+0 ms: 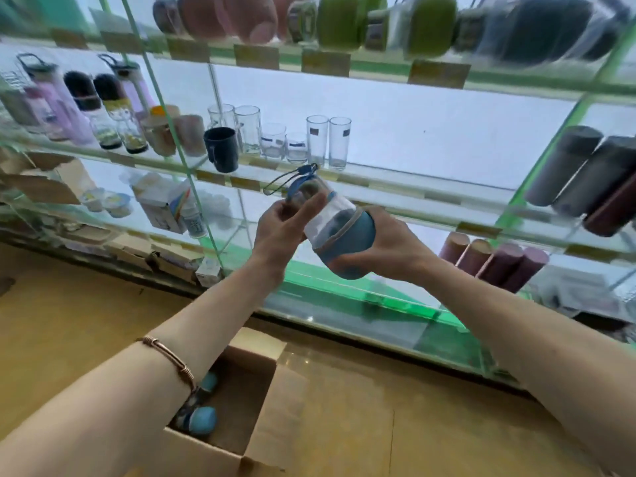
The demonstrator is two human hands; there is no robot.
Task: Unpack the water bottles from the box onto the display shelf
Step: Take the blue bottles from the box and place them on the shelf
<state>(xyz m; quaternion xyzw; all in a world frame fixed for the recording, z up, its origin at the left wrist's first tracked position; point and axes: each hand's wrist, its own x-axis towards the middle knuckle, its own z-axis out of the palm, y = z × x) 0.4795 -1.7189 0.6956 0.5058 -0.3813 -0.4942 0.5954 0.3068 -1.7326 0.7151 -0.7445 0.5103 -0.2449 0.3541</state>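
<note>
Nearest us, the open cardboard box [241, 401] sits on the floor with blue-capped bottles [203, 420] inside. Above it we hold one water bottle [332, 223] tilted, in the air before the display shelf [395, 197] — right hand [382, 247] wrapped round its blue base, left hand [280, 223] pinching near the cap end. Beyond stand clear glasses [327, 141] and a dark mug [222, 149].
</note>
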